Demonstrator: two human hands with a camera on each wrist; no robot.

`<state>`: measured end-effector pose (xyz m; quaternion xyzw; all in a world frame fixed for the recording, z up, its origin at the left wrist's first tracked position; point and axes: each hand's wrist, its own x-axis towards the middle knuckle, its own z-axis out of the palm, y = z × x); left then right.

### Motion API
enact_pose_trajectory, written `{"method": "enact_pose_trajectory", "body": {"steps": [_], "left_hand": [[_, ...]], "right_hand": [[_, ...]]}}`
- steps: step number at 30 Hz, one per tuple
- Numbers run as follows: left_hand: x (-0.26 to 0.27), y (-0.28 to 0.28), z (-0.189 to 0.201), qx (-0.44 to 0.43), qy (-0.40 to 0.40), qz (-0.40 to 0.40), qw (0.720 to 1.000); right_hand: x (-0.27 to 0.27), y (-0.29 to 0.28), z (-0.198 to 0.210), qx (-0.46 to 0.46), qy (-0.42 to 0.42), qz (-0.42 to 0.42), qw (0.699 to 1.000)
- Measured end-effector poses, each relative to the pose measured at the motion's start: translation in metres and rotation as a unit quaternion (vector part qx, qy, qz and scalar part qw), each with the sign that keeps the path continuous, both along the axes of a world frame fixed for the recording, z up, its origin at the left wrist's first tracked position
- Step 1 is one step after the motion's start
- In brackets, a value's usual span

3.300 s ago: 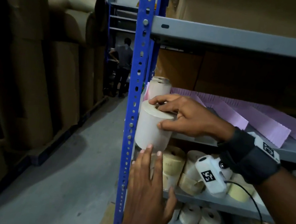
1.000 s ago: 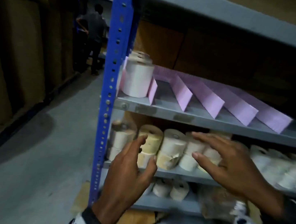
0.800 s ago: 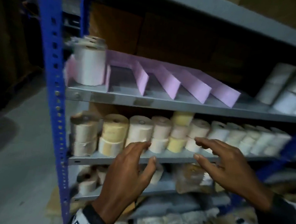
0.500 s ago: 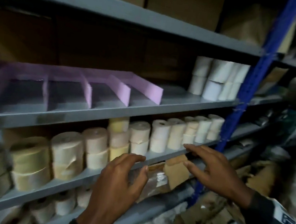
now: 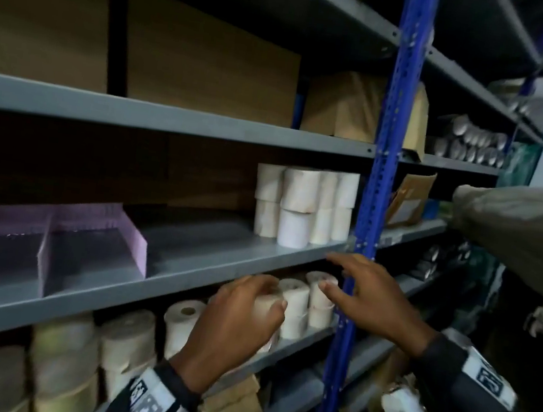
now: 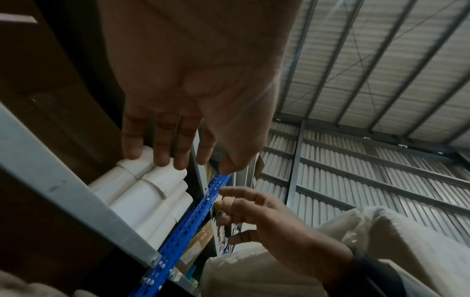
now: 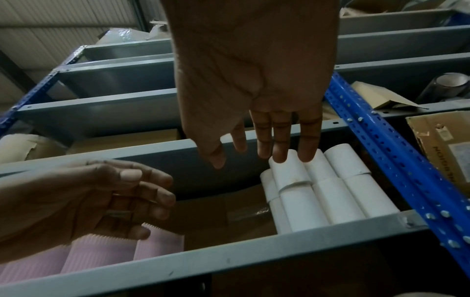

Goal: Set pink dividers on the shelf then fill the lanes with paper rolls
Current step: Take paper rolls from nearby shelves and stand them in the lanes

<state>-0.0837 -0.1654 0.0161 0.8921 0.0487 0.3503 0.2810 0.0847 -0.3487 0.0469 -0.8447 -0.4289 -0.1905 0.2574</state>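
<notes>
Pink dividers [image 5: 96,238] stand in lanes at the left of the grey shelf [image 5: 220,268]; the lanes in view hold nothing. A stack of white paper rolls [image 5: 301,206] stands at the shelf's right end, by the blue upright [image 5: 376,185]. My left hand [image 5: 262,294] hovers below the shelf edge with loosely curled fingers and holds nothing. My right hand [image 5: 340,277] reaches with spread fingers toward the shelf edge just below the stack, also empty. In the wrist views the left hand [image 6: 193,164] and right hand [image 7: 254,156] point at the rolls [image 7: 325,193] without touching them.
Smaller cream and white rolls [image 5: 296,299] line the shelf below, partly behind my left hand. Cardboard boxes [image 5: 205,69] fill the shelf above. A large wrapped bundle [image 5: 528,239] juts in from the right. Brown paper packs [image 5: 236,408] lie lower down.
The right hand let go of a roll in the leftmost lane. Since then both empty hands and my view have travelled right along the shelf to the white stack by the right upright.
</notes>
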Motion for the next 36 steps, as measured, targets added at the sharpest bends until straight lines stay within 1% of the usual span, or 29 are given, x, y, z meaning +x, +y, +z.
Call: {"method": "enact_pose_trajectory", "body": {"steps": [5,9,12,15,18,21,24,27,30,33,36], "left_hand": [[0.078,0.034,0.028,0.060,0.105,0.027,0.992],[0.140,0.069,0.051,0.083,0.126,0.033,0.988],[0.184,0.091,0.064,0.055,0.110,0.039,0.992],[0.226,0.104,0.071,-0.004,0.065,0.028,0.998],[0.263,0.109,0.072,-0.054,0.022,0.018,0.998],[0.296,0.114,0.068,-0.069,-0.001,0.020,0.997],[0.320,0.119,0.064,-0.086,-0.017,0.017,0.996],[0.334,0.123,0.061,-0.097,-0.030,0.018,0.995],[0.340,0.124,0.060,-0.098,-0.037,0.012,0.994],[0.338,0.123,0.059,-0.095,-0.047,-0.005,0.994],[0.328,0.118,0.059,-0.072,-0.084,-0.027,0.994]], "right_hand": [[0.065,0.022,0.030,-0.001,0.017,0.001,1.000],[0.126,0.051,0.058,-0.015,-0.005,0.000,1.000],[0.167,0.076,0.084,0.006,-0.040,0.000,0.999],[0.201,0.103,0.106,0.031,-0.052,0.015,0.998],[0.228,0.126,0.122,0.012,-0.057,0.037,0.998],[0.252,0.145,0.134,-0.039,-0.033,0.041,0.998],[0.265,0.158,0.138,-0.091,-0.015,0.028,0.995],[0.269,0.164,0.139,-0.103,-0.003,0.050,0.993],[0.268,0.156,0.137,-0.082,-0.006,0.087,0.993],[0.262,0.145,0.131,-0.040,-0.032,0.136,0.989],[0.248,0.130,0.124,-0.001,-0.034,0.174,0.984]]}}
